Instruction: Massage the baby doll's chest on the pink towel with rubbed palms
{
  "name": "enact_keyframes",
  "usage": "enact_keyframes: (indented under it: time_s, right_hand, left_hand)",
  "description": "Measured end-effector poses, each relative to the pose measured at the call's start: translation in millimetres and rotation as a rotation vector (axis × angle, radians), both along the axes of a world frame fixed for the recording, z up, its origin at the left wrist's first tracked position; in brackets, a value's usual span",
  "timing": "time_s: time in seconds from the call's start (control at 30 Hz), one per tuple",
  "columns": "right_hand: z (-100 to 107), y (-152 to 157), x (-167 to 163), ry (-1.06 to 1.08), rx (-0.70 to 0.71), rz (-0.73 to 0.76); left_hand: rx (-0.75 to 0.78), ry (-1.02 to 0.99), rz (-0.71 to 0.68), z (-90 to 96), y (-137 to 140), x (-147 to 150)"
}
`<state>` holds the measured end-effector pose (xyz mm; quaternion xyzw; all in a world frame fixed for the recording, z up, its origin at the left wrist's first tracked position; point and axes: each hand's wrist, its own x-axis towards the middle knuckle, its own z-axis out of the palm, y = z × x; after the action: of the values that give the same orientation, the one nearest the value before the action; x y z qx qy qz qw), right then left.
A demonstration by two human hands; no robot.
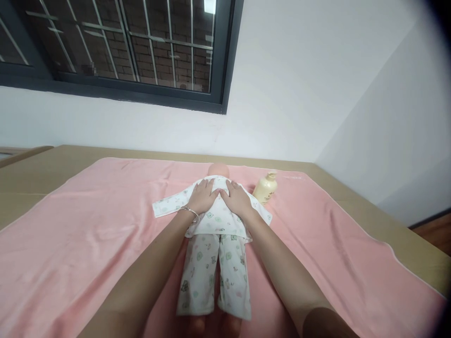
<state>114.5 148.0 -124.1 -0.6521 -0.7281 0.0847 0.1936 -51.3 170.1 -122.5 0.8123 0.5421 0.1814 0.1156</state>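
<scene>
A baby doll (219, 223) in a white printed top and trousers lies stretched out on a pink blanket (116, 263), its bare head (218, 170) at the far end and its feet towards me. My left hand (203, 195) rests flat on the upper left of the doll's torso, fingers extended; a silver bangle circles that wrist. Flat on the upper right side lies my right hand (237, 199), its fingers also spread, the two thumbs almost meeting in the middle. Neither hand grips anything. The doll's own hands are hidden by the sleeves.
A cream pump bottle (266, 188) stands on the blanket to the right of the doll's shoulder. Beneath the blanket is a tan padded surface (355, 199), bordered by white walls at the back and right. A dark-framed barred window (141, 51) is above.
</scene>
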Motion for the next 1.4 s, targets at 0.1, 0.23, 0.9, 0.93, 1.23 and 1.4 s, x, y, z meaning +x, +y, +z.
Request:
enact_keyframes:
  time_s: [0.1, 0.23, 0.9, 0.93, 1.23, 1.4]
  right_hand:
    - [-1, 0, 0, -0.01, 0.006, 0.004]
    - [-3, 2, 0, -0.035, 0.014, 0.019]
    - [25, -17, -2, 0.06, -0.021, 0.151]
    - [17, -9, 3, 0.085, -0.022, 0.122]
    - [5, 1, 7, -0.003, -0.033, 0.005]
    - [32, -33, -12, -0.173, -0.118, 0.057]
  left_hand:
    - [-0.012, 0.002, 0.005, -0.3, 0, 0]
    - [-0.024, 0.008, 0.009, -0.8, 0, 0]
    - [-0.028, 0.144, -0.026, 24.6, -23, 6]
    - [-0.034, 0.098, -0.015, 18.8, -15, 4]
    - [-0.091, 0.046, 0.068, 7.6, 4, -4]
    - [-0.191, 0.266, 0.0, 36.9, -30, 1]
